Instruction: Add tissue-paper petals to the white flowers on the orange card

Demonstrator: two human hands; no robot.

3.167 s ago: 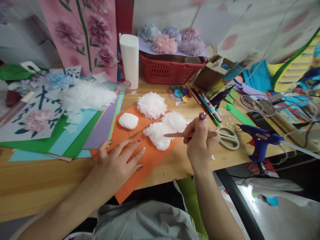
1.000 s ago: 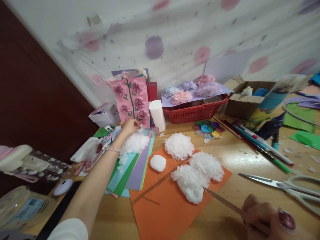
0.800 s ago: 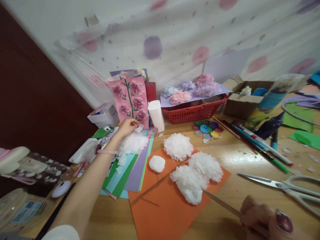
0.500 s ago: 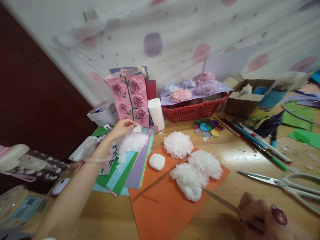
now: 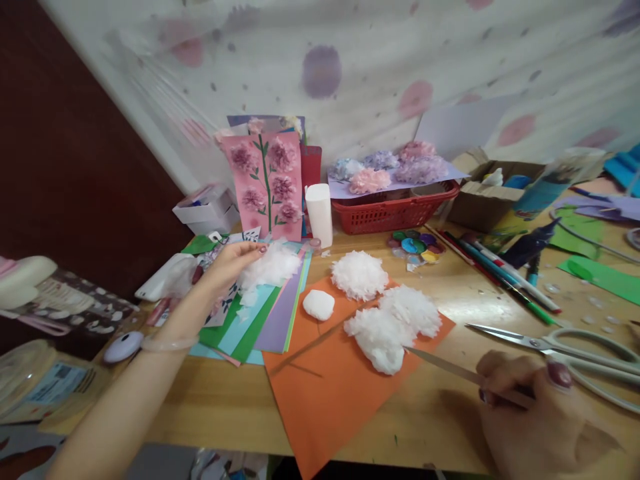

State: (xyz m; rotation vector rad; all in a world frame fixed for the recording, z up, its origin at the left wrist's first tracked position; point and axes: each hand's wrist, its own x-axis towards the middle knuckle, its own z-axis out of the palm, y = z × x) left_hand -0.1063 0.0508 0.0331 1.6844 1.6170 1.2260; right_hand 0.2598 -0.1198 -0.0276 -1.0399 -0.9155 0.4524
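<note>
Over a pile of torn white tissue [image 5: 273, 265] on the left, my left hand [image 5: 240, 259] has its fingertips pinched together at the tissue. My right hand [image 5: 530, 400], at the lower right, grips a thin, flat brownish stick [image 5: 445, 362]. The stick's tip touches or nearly touches the lower edge of a white tissue flower [image 5: 377, 333]. Two more fluffy white flowers, one above [image 5: 360, 275] and one to the right [image 5: 410, 310], lie close by. An orange sheet [image 5: 340, 393] carries them, with a flat white pad [image 5: 319, 305] and a drawn brown stem [image 5: 320, 345].
Open scissors [image 5: 540, 343] lie near my right hand. Behind are paint pots [image 5: 414, 247], several pens [image 5: 510, 273], a red basket [image 5: 390, 215] topped with pastel flowers, and a white roll [image 5: 319, 215]. Coloured sheets [image 5: 280, 320] are stacked left of the orange sheet.
My left hand has drawn back slightly to the left and down onto the tissue pile; the white piece at its fingertips no longer shows apart. My right hand still holds the stick. The view has shifted.
</note>
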